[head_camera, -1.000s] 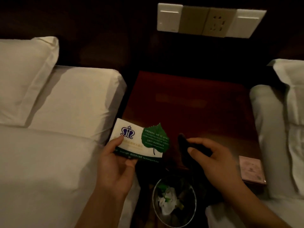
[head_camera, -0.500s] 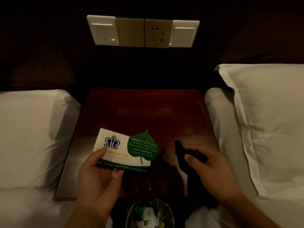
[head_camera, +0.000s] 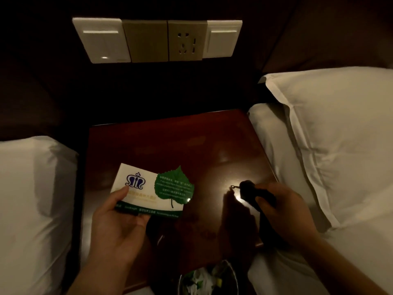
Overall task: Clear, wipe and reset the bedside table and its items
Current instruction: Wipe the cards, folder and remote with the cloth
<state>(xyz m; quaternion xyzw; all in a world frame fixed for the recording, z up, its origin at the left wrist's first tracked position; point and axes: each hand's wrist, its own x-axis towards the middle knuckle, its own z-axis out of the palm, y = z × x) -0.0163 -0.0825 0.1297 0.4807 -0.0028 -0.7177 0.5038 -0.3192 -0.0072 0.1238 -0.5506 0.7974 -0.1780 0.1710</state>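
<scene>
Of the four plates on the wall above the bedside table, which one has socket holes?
The beige plate third from the left. The beige blank plate beside it has none; the white left-end plate and white right-end plate are switches.

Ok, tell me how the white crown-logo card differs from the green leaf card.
The white crown-logo card is rectangular; the green leaf card is leaf-shaped with a stem. The white card bears a blue crown; the leaf card, pale text on green. The leaf card overlaps the white card's right end. The left hand holds both.

Glossy red-brown bedside table (head_camera: 191,145), white card (head_camera: 140,189) held
</scene>
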